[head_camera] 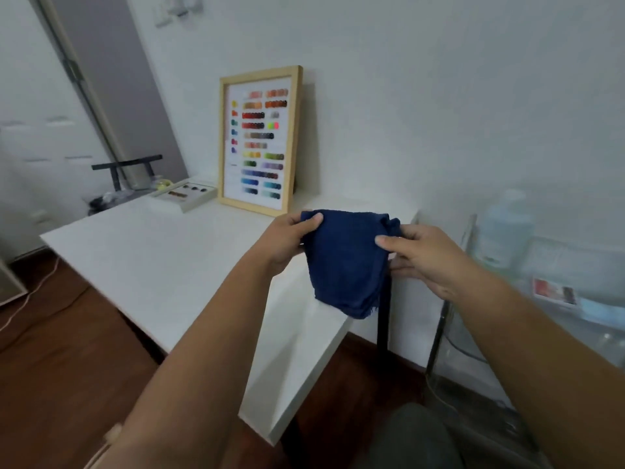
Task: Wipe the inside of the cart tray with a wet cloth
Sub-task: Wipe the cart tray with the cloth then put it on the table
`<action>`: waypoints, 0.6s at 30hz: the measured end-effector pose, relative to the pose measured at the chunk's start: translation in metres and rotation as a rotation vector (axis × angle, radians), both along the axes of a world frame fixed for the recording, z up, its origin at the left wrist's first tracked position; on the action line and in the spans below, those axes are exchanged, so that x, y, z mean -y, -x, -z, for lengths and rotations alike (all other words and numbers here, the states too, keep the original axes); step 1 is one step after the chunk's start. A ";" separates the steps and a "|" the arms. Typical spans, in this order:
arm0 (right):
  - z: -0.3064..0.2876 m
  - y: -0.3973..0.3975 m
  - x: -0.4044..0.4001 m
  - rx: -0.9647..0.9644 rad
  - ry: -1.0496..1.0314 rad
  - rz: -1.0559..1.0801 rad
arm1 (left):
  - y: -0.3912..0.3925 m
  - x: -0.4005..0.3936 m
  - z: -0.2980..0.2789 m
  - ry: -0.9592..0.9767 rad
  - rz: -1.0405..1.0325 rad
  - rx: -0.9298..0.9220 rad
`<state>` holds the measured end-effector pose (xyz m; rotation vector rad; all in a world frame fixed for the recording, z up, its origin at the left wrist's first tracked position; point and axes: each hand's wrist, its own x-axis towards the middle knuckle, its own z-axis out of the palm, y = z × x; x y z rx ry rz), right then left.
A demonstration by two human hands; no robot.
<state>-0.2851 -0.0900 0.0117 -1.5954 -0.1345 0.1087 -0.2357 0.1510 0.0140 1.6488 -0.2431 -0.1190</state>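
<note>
Cloth (345, 262), dark blue, hangs bunched between my two hands in the air above the near corner of the white table (162, 252). My left hand (287, 238) pinches its upper left edge, thumb on top, and my right hand (422, 255) grips the upper right corner. The clear cart tray (554, 265) stands off to my right, blurred, with a bottle (504, 225) and small items in it. I judge no wiping begun: the cloth is well apart from the tray, and whether it is wet I cannot tell.
</note>
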 end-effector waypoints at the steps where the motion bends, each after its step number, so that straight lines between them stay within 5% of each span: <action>1: 0.002 -0.001 -0.010 0.050 0.044 0.019 | 0.000 -0.013 -0.001 -0.016 -0.022 0.029; 7: 0.034 0.029 -0.062 0.459 0.351 -0.001 | 0.040 -0.095 -0.007 -0.344 -0.005 0.186; 13: 0.092 0.082 -0.103 0.642 0.631 -0.187 | 0.089 -0.136 0.013 -0.828 0.095 -0.060; 18: 0.102 0.107 -0.110 0.770 0.720 -0.190 | 0.114 -0.137 0.011 -1.118 0.103 -0.049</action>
